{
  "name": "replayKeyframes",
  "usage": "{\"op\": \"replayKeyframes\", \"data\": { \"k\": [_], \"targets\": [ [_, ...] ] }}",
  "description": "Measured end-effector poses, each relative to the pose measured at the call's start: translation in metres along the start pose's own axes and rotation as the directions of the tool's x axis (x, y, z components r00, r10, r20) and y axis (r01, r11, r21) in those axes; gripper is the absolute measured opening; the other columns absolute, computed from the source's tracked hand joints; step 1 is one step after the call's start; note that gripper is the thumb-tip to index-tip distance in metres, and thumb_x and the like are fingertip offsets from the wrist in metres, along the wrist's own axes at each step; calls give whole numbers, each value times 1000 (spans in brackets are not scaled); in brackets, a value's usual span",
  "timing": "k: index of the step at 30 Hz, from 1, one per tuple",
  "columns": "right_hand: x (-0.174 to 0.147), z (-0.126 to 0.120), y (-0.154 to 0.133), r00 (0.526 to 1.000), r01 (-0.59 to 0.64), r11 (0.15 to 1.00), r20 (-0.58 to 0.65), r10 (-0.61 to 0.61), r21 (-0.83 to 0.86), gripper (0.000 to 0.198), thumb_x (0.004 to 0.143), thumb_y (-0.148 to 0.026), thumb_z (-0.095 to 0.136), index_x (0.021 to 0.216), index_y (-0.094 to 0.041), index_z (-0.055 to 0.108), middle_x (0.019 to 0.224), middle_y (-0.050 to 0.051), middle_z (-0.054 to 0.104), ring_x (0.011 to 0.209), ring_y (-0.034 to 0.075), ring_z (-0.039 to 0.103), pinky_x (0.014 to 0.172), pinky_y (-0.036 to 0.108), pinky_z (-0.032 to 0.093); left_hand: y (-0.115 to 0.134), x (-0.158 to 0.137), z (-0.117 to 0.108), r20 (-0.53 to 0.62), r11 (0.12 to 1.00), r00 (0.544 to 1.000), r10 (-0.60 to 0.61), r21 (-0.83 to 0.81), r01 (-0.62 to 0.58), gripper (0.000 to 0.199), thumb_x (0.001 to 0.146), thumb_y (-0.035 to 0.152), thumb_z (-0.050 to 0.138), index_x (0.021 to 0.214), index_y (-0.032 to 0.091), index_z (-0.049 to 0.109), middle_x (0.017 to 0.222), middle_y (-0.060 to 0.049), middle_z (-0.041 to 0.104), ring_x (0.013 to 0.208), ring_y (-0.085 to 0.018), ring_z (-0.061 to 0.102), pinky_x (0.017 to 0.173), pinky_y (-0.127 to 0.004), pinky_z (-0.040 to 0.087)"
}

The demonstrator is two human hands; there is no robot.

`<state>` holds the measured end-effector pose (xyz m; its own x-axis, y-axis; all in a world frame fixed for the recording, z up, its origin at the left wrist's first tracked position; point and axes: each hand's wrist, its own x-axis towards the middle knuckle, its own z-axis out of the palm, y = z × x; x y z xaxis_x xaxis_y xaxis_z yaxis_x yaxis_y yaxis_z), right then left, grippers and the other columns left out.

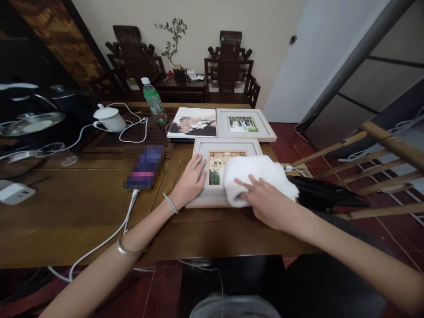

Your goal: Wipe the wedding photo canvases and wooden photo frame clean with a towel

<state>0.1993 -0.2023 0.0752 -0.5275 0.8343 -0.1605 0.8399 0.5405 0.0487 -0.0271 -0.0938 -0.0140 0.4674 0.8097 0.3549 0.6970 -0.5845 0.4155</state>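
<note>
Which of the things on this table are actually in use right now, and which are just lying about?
In use: left hand flat on near picture frame; right hand pressing white cloth on it.

Lying about: far frame, photo print, green bottle, white cup, phone on its cable.

My left hand [191, 179] lies flat on the left border of a pale picture frame [202, 150] that rests on the wooden table [82, 212]. My right hand [265, 201] presses a folded white cloth [261, 174] onto the frame's right half, fingers spread over the cloth. Just beyond it lie a second framed photo [245, 125] and a large unframed print [194, 123], side by side. A phone [145, 168] on a white cable [109, 238] sits left of my hand, with a green bottle [154, 101] and white teapot [109, 118] farther back.
</note>
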Motion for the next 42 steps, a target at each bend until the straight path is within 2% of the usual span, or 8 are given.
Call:
{"op": "replayKeyframes", "data": {
  "k": [5, 9, 17, 22, 26, 35, 38, 42],
  "targets": [
    [-29, -22, -32, 996, 50, 978, 66, -65, 202, 54, 73, 2, 43, 116, -21, 66, 150, 6, 43, 134, 36, 42, 101, 53, 46, -2, 1, 1, -28, 1000, 999, 19, 7, -18, 44, 95, 27, 36, 131, 8, 53, 146, -17, 46, 141, -29, 33, 117, -50, 27],
    [-11, -4, -34, 995, 103, 972, -23, -101, 211, 58, 70, 1, 46, 120, -22, 64, 151, 7, 40, 140, 37, 32, 108, 59, 37, -4, 1, 2, -36, 1000, 999, 29, -2, -29, 44, 95, 27, 36, 130, 7, 54, 145, -18, 47, 140, -29, 35, 117, -50, 28],
    [77, 27, 42, 957, -120, 990, -256, 134, 71, 61, 75, 5, 41, 130, -13, 57, 155, 14, 32, 143, 37, 23, 112, 59, 27, -5, 0, 2, -37, 998, 999, 34, -51, -36, 44, 96, 26, 34, 131, 8, 53, 146, -17, 45, 142, -29, 32, 118, -50, 26],
    [114, 22, 71, 948, -136, 990, -297, 118, -41, 57, 77, 6, 39, 127, -13, 59, 158, 11, 26, 144, 41, 14, 110, 66, 24, -5, 0, 1, -20, 999, 999, 36, -32, -37, 46, 96, 26, 33, 131, 4, 52, 146, -20, 44, 142, -29, 31, 118, -49, 26],
    [103, 22, 52, 976, -76, 994, -210, 60, -73, 58, 78, 7, 36, 126, -14, 62, 156, 10, 31, 142, 46, 18, 106, 70, 26, -6, 0, 2, -27, 999, 999, 37, -35, -38, 46, 97, 27, 33, 131, 5, 52, 146, -19, 45, 142, -29, 32, 118, -48, 26],
    [5, -5, -24, 994, 104, 975, 12, -109, 194, 58, 74, 1, 43, 123, -20, 63, 154, 6, 36, 139, 39, 32, 105, 60, 38, 0, 1, 2, -31, 997, 999, 8, -80, -11, 46, 97, 31, 33, 131, 7, 53, 147, -17, 45, 142, -28, 31, 118, -50, 24],
    [2, -9, -38, 985, 168, 958, 8, -175, 234, 55, 74, 0, 45, 121, -21, 64, 153, 5, 37, 139, 38, 33, 105, 60, 38, 3, 1, -1, -52, 980, 998, -18, -199, 7, 47, 100, 36, 30, 134, 12, 51, 149, -13, 44, 143, -25, 29, 119, -50, 22],
    [33, -2, -45, 987, 158, 977, -35, -154, 142, 49, 78, -3, 45, 121, -19, 64, 153, 6, 37, 140, 40, 28, 107, 63, 34, 6, 0, -3, -67, 936, 995, -80, -347, 52, 51, 101, 41, 24, 139, 15, 45, 153, -11, 38, 144, -20, 28, 120, -45, 21]
  ]
}}
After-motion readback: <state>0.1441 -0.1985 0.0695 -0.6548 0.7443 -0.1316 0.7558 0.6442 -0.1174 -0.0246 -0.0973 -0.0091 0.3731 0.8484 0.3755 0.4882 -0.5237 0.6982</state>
